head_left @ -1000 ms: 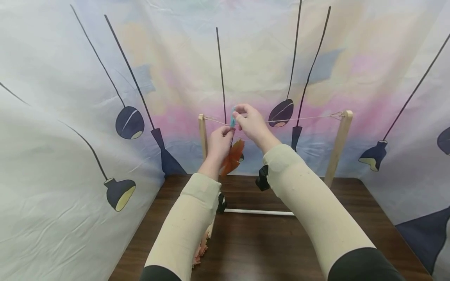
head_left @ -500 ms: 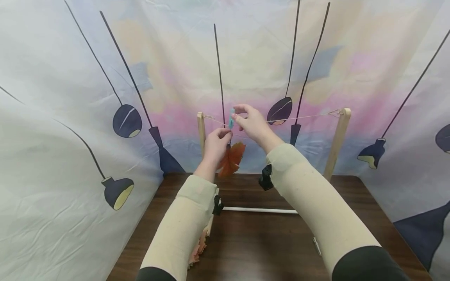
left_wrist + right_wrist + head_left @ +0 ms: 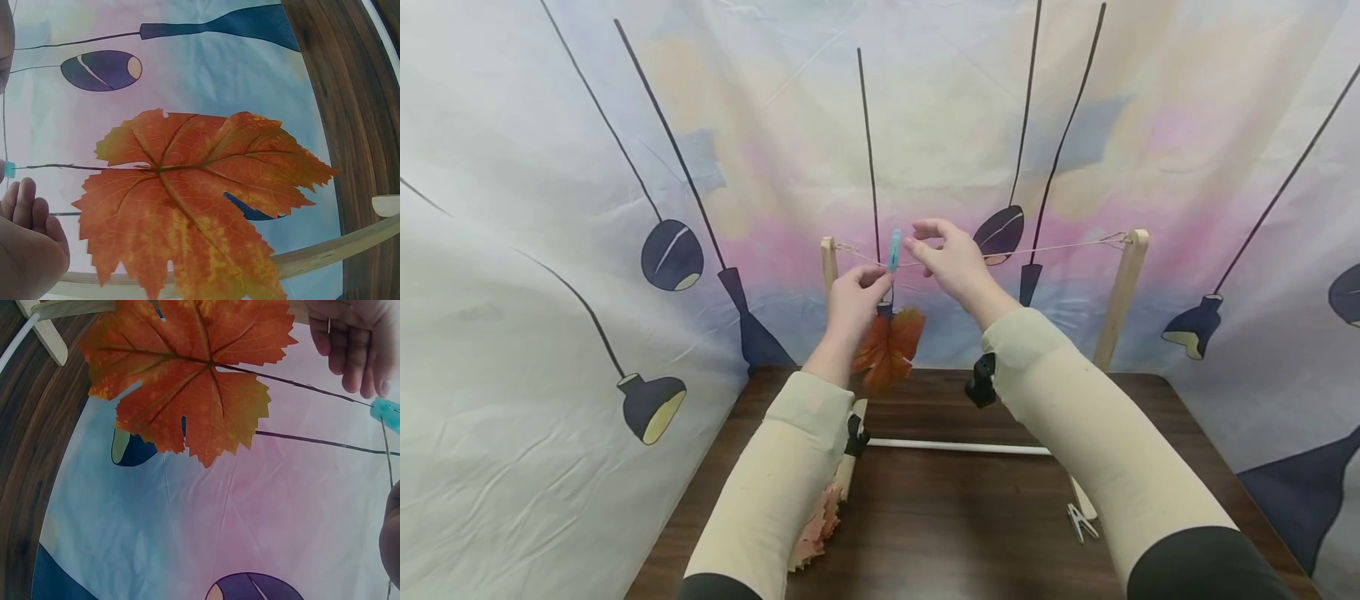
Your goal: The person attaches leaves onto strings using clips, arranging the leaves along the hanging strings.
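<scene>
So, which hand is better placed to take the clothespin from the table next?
Probably the right hand: it is off the blue clip, and the clothespin lies on that side; the left hand is at the clip.

Person wears long cream sleeves (image 3: pixel 767 492), paler greenish cuffs (image 3: pixel 812 408), dark upper-sleeve bands (image 3: pixel 1202 567), small black device (image 3: pixel 981 383) at each wrist.

This place seems to be a small recording booth; in which kind of building it stands, one cannot tell. Wrinkled cloth (image 3: pixel 820 108), printed with hanging lamps (image 3: pixel 671 255), encloses a dark wood-grain table (image 3: pixel 970 521) at the back and on both sides, and two small black wrist cameras (image 3: pixel 981 383) are in view.
</scene>
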`<state>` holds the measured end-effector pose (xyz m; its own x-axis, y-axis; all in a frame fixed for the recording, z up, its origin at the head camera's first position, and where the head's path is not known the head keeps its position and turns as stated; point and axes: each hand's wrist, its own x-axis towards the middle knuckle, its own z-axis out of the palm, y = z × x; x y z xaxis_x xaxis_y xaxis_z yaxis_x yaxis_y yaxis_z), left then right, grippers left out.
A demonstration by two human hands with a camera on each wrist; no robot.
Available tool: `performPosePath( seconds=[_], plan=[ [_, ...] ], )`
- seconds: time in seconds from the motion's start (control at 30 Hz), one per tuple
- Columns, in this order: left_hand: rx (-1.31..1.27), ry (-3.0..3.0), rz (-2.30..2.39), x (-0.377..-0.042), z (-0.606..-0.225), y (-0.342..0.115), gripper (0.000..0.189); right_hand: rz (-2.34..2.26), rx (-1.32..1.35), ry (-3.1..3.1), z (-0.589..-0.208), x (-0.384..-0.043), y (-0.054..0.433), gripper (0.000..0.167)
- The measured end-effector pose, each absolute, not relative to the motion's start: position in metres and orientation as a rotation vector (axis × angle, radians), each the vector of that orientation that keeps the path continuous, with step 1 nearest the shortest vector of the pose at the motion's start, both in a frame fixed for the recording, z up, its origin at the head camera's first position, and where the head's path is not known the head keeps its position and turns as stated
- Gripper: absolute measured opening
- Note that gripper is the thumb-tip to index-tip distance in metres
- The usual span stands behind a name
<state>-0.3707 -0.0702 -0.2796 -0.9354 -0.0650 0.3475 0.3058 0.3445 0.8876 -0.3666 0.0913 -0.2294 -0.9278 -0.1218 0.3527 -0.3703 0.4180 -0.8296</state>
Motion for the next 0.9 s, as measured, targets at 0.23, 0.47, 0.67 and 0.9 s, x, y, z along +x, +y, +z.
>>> performPosePath(
  seconds=[0.23, 0.47, 0.67, 0.9],
  plan=[
    [-0.242, -2.281, -1.617, -0.367, -0.274, -0.071, 0.03, 1.508, 0.395, -2.365, -0.233, -0.365, 0.096, 0.043],
    [-0.251, -2.254, -1.648, -0.362, -0.268, -0.068, 0.033, 1.53, 0.379, -2.325, -0.241, -0.36, 0.106, 0.047],
    [-0.276, -2.279, -1.627, -0.359, -0.268, -0.067, 0.031, 1.476, 0.397, -2.358, -0.251, -0.356, 0.112, 0.05],
    [-0.291, -2.224, -1.674, -0.357, -0.274, -0.071, 0.031, 1.4, 0.406, -2.368, -0.259, -0.353, 0.114, 0.048]
  ],
)
